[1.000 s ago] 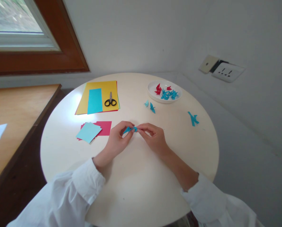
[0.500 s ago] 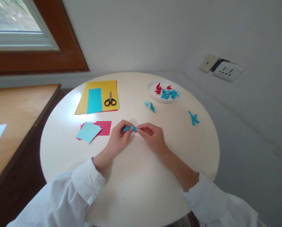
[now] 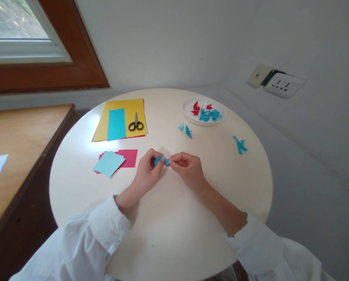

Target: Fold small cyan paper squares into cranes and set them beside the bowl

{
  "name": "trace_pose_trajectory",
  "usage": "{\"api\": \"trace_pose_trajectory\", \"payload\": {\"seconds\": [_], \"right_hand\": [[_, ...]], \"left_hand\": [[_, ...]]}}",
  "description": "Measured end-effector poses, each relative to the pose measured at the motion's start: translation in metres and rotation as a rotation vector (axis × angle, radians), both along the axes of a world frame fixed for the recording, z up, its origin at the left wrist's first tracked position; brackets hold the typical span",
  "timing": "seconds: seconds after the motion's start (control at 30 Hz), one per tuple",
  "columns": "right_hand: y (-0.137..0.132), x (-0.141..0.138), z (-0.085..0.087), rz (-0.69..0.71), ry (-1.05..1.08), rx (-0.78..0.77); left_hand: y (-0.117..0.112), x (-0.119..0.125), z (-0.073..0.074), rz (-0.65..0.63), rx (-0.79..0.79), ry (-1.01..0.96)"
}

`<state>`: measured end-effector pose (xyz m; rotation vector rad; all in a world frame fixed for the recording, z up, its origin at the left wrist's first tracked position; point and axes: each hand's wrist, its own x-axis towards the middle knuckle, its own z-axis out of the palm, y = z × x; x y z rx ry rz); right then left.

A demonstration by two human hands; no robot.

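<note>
Between my two hands, over the middle of the round table point(image 3: 174, 234), is a small folded piece of blue paper point(image 3: 158, 160). My left hand point(image 3: 149, 168) pinches it between thumb and fingers, which cover part of it. From the other side, my right hand point(image 3: 188, 167) pinches the paper's right end at its fingertips. Just beyond the hands lie a blue paper crane point(image 3: 188, 132) and a pale green folded paper piece point(image 3: 181, 126).
A white dish point(image 3: 188, 118) with red and blue folded paper stands at the back right. Blue paper strips point(image 3: 240, 144) lie right. Scissors point(image 3: 136, 124) rest on yellow paper sheets point(image 3: 133, 105) beside a blue sheet point(image 3: 117, 124). Pale green squares point(image 3: 109, 164) overlap pink ones point(image 3: 130, 158).
The blue paper has turned slightly in my fingers, and its left end has shifted a little. Both hands stay in nearly the same place.
</note>
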<state>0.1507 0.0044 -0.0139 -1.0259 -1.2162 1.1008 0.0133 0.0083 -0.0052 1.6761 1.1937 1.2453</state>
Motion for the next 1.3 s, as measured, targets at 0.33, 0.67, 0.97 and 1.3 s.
{"api": "trace_pose_trajectory", "payload": {"seconds": [0.33,0.67,0.97,1.3], "right_hand": [[-0.0005,-0.0008,0.0018,0.011,0.030,-0.009],[-0.0002,-0.0012,-0.0003,-0.026,-0.009,0.011],[0.0003,-0.0012,-0.0015,-0.021,-0.007,0.019],[0.0028,-0.0023,-0.0058,0.021,-0.002,-0.026]], "left_hand": [[0.0005,-0.0010,0.0000,0.005,0.000,0.019],[0.0004,0.0008,-0.0006,0.004,-0.027,-0.019],[0.0006,0.0010,-0.0004,-0.003,-0.049,-0.034],[0.0004,0.0017,0.0015,-0.021,-0.020,-0.027]]}}
